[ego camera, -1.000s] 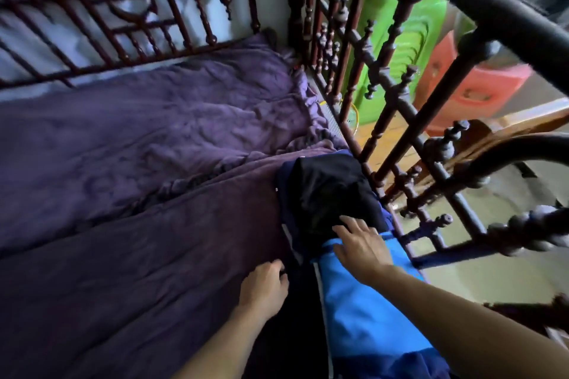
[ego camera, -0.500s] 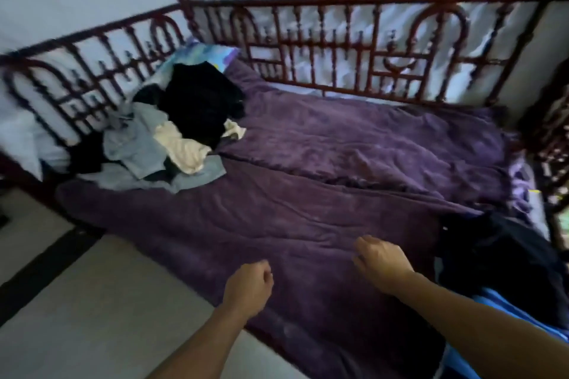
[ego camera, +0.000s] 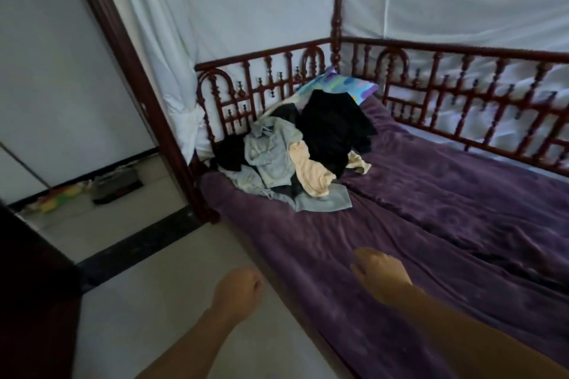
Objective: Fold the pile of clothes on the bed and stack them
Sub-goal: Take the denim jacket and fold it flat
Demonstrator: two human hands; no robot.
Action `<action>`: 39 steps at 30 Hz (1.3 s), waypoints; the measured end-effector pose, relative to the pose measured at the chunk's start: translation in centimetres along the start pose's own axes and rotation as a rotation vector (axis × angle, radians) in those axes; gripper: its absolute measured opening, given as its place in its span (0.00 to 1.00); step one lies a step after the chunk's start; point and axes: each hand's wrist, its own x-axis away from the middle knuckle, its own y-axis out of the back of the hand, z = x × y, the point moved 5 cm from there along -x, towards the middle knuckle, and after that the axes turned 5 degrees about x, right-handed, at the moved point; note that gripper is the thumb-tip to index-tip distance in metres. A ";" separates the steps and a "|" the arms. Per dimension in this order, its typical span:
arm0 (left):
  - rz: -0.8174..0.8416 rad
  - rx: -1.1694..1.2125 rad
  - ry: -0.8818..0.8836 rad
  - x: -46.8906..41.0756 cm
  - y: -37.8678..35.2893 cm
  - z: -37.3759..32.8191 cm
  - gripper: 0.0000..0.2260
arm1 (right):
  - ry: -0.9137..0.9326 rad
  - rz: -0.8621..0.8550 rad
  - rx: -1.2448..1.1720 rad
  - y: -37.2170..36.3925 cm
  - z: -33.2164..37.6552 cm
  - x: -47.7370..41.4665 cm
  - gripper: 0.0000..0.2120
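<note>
Head view, both hands low in frame, neither holding anything. Left hand (ego camera: 239, 288) hangs over the floor (ego camera: 160, 280) beside the mattress edge, fingers loosely curled, empty. Right hand (ego camera: 381, 274) is over the purple cover of the bed (ego camera: 446, 209), fingers relaxed and bent downward, empty; contact with the cover cannot be told, as the frame is soft there. Pile of clothes (ego camera: 295, 160) lies unfolded at the far corner of the bed, against the carved railing (ego camera: 264, 80) and partly over a patterned pillow (ego camera: 341, 86), well apart from both hands. Visible in it: a black garment (ego camera: 332, 129) on the pillow side, a pale blue-grey shirt (ego camera: 271, 154) toward the railing, a cream piece (ego camera: 311, 174) draped across the front. No folded stack in view. Judgement: the step in hand is the reach to the pile for one item. To do it well, take a single item from the top or front. The cream piece looks loosest and nearest. Grip it at a seam or shoulder rather than in a bunch, so neighbours are not dragged along. Lift it clear, lay it flat on the bare stretch of cover between pile and hands, and smooth it before folding. The black garment looks large and partly buried; better left until lighter pieces are off. Risk: pieces near the mattress edge slide to the floor if tugged sideways.
</note>
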 end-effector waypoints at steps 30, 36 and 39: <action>0.074 0.079 0.015 -47.2 11.1 16.9 0.06 | -0.127 0.205 -0.067 -8.9 5.9 -49.4 0.13; 0.165 0.090 -0.020 -60.6 9.9 20.9 0.08 | -0.220 0.240 -0.074 -12.7 6.9 -58.9 0.14; 0.230 0.157 -0.007 -68.1 9.0 23.1 0.07 | -0.294 0.285 -0.084 -15.6 7.6 -64.3 0.16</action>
